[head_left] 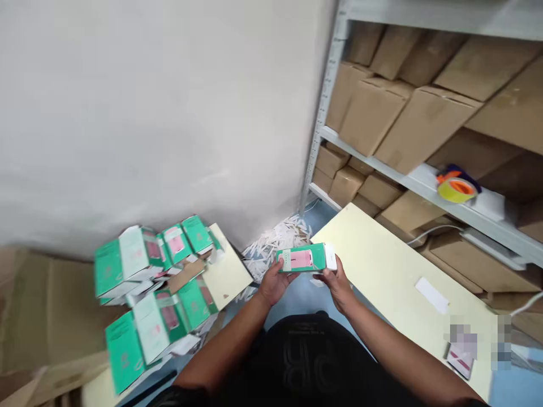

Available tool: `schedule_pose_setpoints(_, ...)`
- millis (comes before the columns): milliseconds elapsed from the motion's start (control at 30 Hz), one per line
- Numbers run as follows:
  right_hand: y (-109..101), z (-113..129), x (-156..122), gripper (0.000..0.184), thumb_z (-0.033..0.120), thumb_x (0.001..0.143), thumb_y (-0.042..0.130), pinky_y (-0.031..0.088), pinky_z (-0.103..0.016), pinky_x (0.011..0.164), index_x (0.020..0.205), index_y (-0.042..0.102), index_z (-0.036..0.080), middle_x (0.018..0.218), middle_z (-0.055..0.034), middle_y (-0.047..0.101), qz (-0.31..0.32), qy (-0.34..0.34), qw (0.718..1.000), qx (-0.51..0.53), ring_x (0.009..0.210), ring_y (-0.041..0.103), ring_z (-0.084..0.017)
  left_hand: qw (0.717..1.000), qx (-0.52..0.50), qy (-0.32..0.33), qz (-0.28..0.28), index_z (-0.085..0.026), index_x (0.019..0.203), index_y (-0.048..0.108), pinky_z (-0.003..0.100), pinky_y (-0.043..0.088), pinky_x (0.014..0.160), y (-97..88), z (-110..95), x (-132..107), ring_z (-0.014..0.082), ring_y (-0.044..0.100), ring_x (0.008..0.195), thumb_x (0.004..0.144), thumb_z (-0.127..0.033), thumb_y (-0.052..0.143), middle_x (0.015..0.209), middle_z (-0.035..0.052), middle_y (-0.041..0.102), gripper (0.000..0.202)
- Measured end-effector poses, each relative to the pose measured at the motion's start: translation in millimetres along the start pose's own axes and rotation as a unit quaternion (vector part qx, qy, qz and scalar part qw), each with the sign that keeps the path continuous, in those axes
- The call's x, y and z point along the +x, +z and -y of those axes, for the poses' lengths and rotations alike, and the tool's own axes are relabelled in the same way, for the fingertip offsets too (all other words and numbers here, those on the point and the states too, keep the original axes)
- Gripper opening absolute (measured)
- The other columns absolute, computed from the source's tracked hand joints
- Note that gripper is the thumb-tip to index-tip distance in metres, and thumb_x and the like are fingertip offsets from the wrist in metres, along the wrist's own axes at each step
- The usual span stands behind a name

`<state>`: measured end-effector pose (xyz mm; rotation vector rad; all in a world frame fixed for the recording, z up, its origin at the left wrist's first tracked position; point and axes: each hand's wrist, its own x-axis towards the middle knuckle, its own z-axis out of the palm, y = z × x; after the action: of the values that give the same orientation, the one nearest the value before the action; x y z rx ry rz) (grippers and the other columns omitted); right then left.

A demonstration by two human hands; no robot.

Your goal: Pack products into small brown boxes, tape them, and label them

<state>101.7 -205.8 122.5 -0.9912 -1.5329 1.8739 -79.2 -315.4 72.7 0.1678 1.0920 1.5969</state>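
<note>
A small green box (304,258) with a pink picture and a white end flap is held out in front of me, lying sideways. My left hand (274,282) grips its left end with fingers curled under it. Its right end sits in my right hand (337,281), by the white flap. A pile of several matching green and white boxes (153,294) lies to my lower left on a pale yellow board (227,274).
A pale yellow table (394,271) on my right carries a white slip (431,295). Metal shelving (418,178) behind it holds cardboard cartons (399,113) and a roll of yellow tape (456,188). White paper scraps (275,243) litter the blue floor by the wall.
</note>
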Motion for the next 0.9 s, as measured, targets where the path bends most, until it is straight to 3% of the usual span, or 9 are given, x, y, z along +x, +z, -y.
schedule_pose_setpoints(133,-74.8,18.1,13.7,0.093,0.064,0.075,0.075,0.055,-0.043,0.098,0.147,0.031,0.025,0.142,-0.0152,0.056,-0.134,-0.088,0.987,-0.018,0.123,0.06,-0.031,0.997,0.051,0.004,0.055,-0.025,0.137,0.049,0.048,0.053,0.104,83.7,39.3,39.3,0.0309,0.056,0.133,0.086,-0.062,0.065,0.147,0.0118,0.057,0.065)
schedule_pose_setpoints(267,-155.5,33.7,34.3,0.094,0.051,0.072,0.081,0.054,-0.042,0.096,0.148,0.032,0.023,0.129,-0.013,0.062,-0.211,-0.089,0.968,-0.099,0.113,0.062,-0.03,0.982,0.163,-0.022,0.098,-0.024,0.133,0.05,0.044,0.052,0.102,142.0,68.4,73.6,0.0282,0.062,0.125,0.078,-0.053,0.075,0.139,0.0115,0.062,0.067)
schedule_pose_setpoints(367,-204.0,31.4,47.3,0.097,0.043,0.069,0.083,0.053,-0.042,0.093,0.15,0.033,0.026,0.126,-0.0108,0.063,-0.187,-0.058,0.965,-0.173,0.107,0.063,-0.03,0.924,0.374,-0.041,0.061,-0.021,0.122,0.059,0.041,0.051,0.1,166.1,77.2,94.9,0.0275,0.063,0.119,0.079,-0.044,0.075,0.128,0.0116,0.067,0.052)
schedule_pose_setpoints(433,-227.5,22.2,55.9,0.096,0.04,0.068,0.083,0.052,-0.042,0.09,0.15,0.035,0.029,0.124,-0.0089,0.065,-0.16,-0.022,0.961,-0.225,0.104,0.064,-0.03,0.866,0.498,0.009,0.044,-0.021,0.119,0.062,0.04,0.05,0.1,178.5,73.9,105.7,0.0266,0.063,0.117,0.082,-0.041,0.072,0.124,0.0102,0.068,0.043)
schedule_pose_setpoints(533,-249.2,0.1,69.3,0.092,0.036,0.065,0.084,0.05,-0.042,0.091,0.146,0.041,0.031,0.123,-0.0076,0.067,-0.138,0.008,0.953,-0.27,0.103,0.064,-0.03,0.798,0.581,0.115,0.111,-0.023,0.128,0.062,0.04,0.049,0.104,201.9,58.8,120.6,0.0264,0.06,0.121,0.087,-0.038,0.066,0.132,0.0105,0.064,0.045)
schedule_pose_setpoints(600,-256.6,-16.4,78.0,0.088,0.034,0.065,0.084,0.05,-0.041,0.091,0.142,0.044,0.03,0.122,-0.0072,0.067,-0.135,0.007,0.951,-0.277,0.104,0.064,-0.029,0.762,0.605,0.149,0.177,-0.023,0.136,0.059,0.04,0.048,0.106,221.1,48.6,133.3,0.0267,0.06,0.121,0.088,-0.037,0.065,0.139,0.0114,0.061,0.051)
schedule_pose_setpoints(733,-262.6,-42.2,91.5,0.083,0.033,0.066,0.083,0.05,-0.04,0.089,0.14,0.046,0.026,0.121,-0.0086,0.067,-0.13,-0.009,0.948,-0.289,0.103,0.064,-0.028,0.696,0.652,0.151,0.261,-0.022,0.14,0.057,0.038,0.05,0.1,250.2,43.8,167.9,0.0249,0.064,0.109,0.088,-0.032,0.062,0.13,0.0108,0.064,0.054)
schedule_pose_setpoints(833,-263.2,-51.0,95.6,0.086,0.03,0.065,0.082,0.051,-0.04,0.088,0.143,0.046,0.026,0.122,-0.0085,0.068,-0.134,0.017,0.942,-0.306,0.1,0.066,-0.028,0.645,0.685,0.146,0.304,-0.022,0.138,0.059,0.04,0.047,0.103,254.5,49.2,196.9,0.0268,0.063,0.109,0.092,-0.031,0.057,0.124,0.011,0.066,0.047)
schedule_pose_setpoints(900,-261.6,-53.8,95.2,0.093,0.028,0.063,0.083,0.051,-0.042,0.093,0.147,0.042,0.029,0.133,-0.0088,0.064,-0.149,0.03,0.94,-0.305,0.107,0.066,-0.029,0.609,0.697,0.137,0.354,-0.022,0.136,0.061,0.043,0.043,0.107,253.1,51.5,215.4,0.03,0.06,0.115,0.093,-0.033,0.057,0.123,0.0122,0.067,0.044)
